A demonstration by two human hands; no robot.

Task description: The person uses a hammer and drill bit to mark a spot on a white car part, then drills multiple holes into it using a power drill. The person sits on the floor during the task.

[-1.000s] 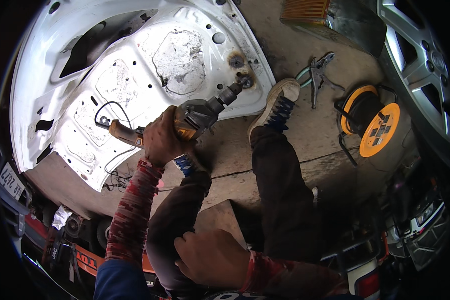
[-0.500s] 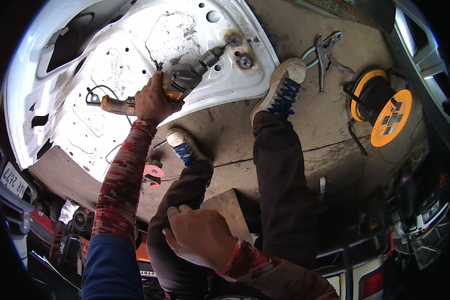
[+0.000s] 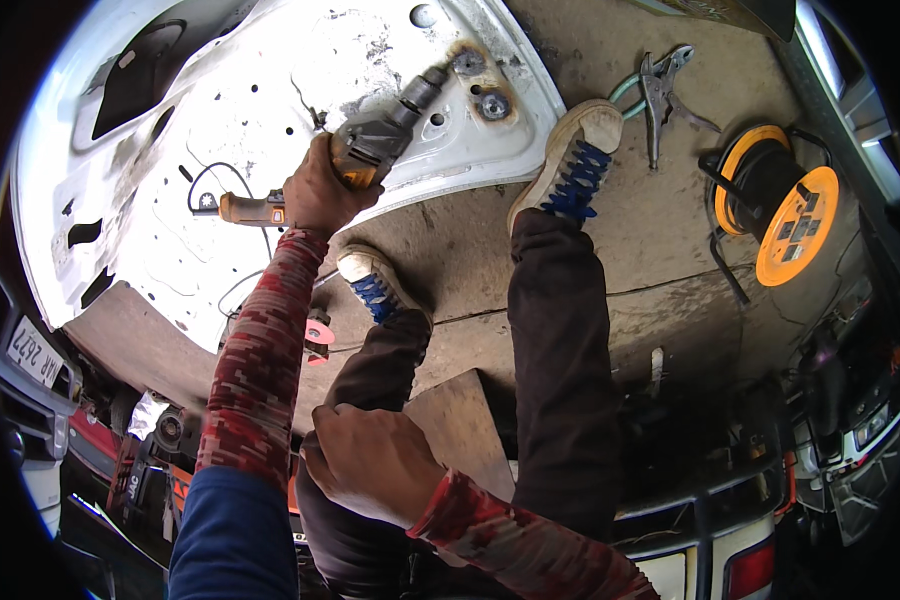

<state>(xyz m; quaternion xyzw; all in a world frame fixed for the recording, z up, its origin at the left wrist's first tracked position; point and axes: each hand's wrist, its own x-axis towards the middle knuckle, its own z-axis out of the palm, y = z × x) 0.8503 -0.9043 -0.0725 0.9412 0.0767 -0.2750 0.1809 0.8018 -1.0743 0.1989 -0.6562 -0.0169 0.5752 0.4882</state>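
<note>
We are in a vehicle repair workshop.
A white vehicle panel [image 3: 240, 125] with scorched spots [image 3: 492, 105] rests on the stained concrete floor [image 3: 470, 265]; over the panel we see a power drill [image 3: 378, 132], to the panel's right locking pliers [image 3: 657, 95], farther right a yellow cable reel [image 3: 810, 215], just beyond its lower left corner a vehicle's number plate [image 3: 34, 352], and well apart on its near side a red tail lamp [image 3: 750, 571].
</note>
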